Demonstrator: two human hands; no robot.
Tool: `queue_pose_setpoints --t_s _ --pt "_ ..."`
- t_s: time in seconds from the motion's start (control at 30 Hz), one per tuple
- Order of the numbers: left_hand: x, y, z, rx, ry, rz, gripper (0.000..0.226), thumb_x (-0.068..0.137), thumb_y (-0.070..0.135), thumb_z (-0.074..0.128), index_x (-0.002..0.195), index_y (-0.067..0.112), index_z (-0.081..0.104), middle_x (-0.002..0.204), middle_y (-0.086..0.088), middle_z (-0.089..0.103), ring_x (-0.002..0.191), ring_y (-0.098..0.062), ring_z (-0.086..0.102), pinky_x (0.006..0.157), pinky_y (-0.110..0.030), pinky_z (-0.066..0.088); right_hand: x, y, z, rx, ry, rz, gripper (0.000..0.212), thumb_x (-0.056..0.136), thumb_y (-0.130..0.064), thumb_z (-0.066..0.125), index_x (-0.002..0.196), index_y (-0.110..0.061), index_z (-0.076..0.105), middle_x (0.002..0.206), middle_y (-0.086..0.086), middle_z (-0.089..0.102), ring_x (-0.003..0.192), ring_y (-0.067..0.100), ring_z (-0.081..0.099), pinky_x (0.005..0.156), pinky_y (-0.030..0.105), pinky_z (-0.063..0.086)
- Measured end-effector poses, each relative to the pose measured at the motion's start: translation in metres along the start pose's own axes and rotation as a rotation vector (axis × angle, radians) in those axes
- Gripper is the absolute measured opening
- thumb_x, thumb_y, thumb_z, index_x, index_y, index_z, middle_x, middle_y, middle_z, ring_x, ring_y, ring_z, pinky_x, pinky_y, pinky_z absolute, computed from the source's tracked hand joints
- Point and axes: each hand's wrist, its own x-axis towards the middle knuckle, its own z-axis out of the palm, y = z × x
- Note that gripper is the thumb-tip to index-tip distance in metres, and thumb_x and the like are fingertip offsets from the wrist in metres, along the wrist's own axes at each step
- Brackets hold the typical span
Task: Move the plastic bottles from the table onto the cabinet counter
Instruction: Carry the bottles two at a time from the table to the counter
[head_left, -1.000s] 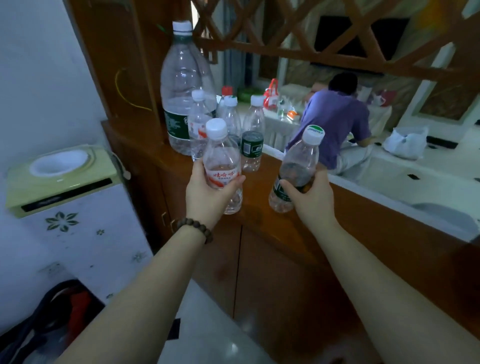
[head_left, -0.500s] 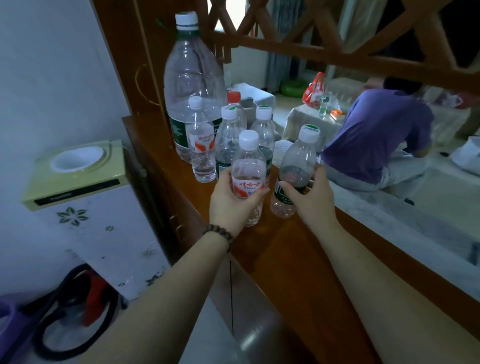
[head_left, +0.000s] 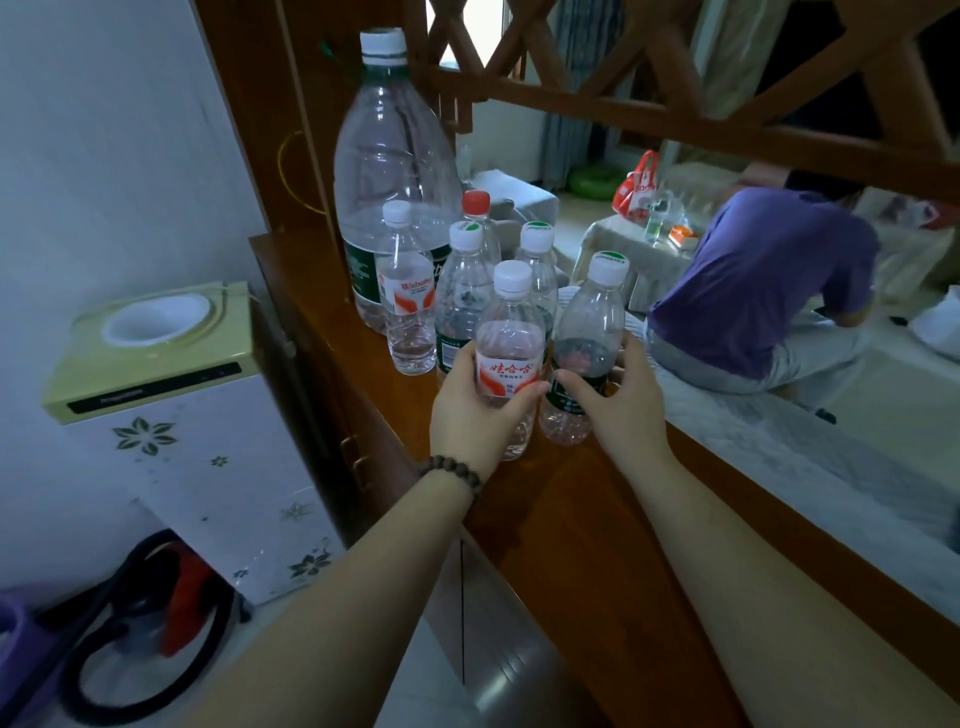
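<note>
My left hand (head_left: 475, 415) is wrapped around a small clear bottle with a red-and-white label (head_left: 510, 353), which stands on the wooden cabinet counter (head_left: 582, 530). Just to its right, my right hand (head_left: 618, 402) grips a small green-labelled bottle (head_left: 589, 338), tilted slightly, its base at the counter. Behind them stands a cluster: a very large clear bottle (head_left: 392, 171), a red-labelled small bottle (head_left: 408, 296), a red-capped bottle (head_left: 477, 213) and two green-labelled ones (head_left: 462, 296) (head_left: 537, 260).
A water dispenser (head_left: 156, 343) stands left of the cabinet, with a black hose and red item (head_left: 156, 603) on the floor below. A wooden lattice (head_left: 675, 67) rises above the counter. Beyond it a person in a purple shirt (head_left: 763, 280) bends over.
Both hands have carried their bottles forward to the cluster and lowered them onto the counter. The view has moved closer to the cabinet.
</note>
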Motion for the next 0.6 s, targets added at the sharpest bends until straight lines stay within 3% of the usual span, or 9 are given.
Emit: queue_pose_setpoints --t_s 0.23,0.3,0.43,0.6 --pt "-0.001 -0.001 -0.005 -0.035 -0.044 -0.028 0.077 0.068 0.045 0.079 0.134 0.025 0.044 0.114 0.015 0.059 0.104 -0.003 0.059 0.091 -0.028 0.052 -0.008 0.000 -0.003 0.029 -0.018 0.010 0.080 0.072 -0.047 0.075 0.139 -0.030 0.036 0.136 -0.005 0.052 0.122 0.016 0.051 0.099 0.045 0.048" --pt "-0.004 -0.004 -0.008 -0.017 -0.052 -0.028 0.082 0.068 0.048 0.077 0.138 0.025 0.040 0.122 0.012 0.058 0.108 -0.003 0.057 0.093 -0.029 0.051 -0.013 0.004 -0.004 0.001 -0.026 0.024 0.083 0.073 -0.051 0.073 0.142 -0.028 0.033 0.140 -0.002 0.049 0.127 0.018 0.048 0.102 0.046 0.045" --pt "-0.015 -0.010 -0.018 0.177 -0.030 -0.027 0.090 0.075 0.065 0.061 0.146 0.021 0.029 0.142 0.002 0.047 0.125 -0.013 0.047 0.099 -0.037 0.047 -0.029 0.015 -0.004 -0.114 -0.047 0.102 0.091 0.079 -0.060 0.062 0.150 -0.022 0.020 0.155 0.005 0.031 0.141 0.023 0.030 0.113 0.048 0.032" --pt "-0.035 -0.022 -0.038 0.472 0.000 0.021 0.076 0.087 0.065 0.043 0.148 0.024 0.024 0.148 -0.003 0.038 0.136 -0.020 0.034 0.110 -0.049 0.032 -0.058 0.016 -0.006 -0.324 -0.007 0.086 0.075 0.086 -0.062 0.050 0.142 -0.013 0.038 0.146 0.009 0.039 0.136 0.024 0.034 0.108 0.041 0.034"
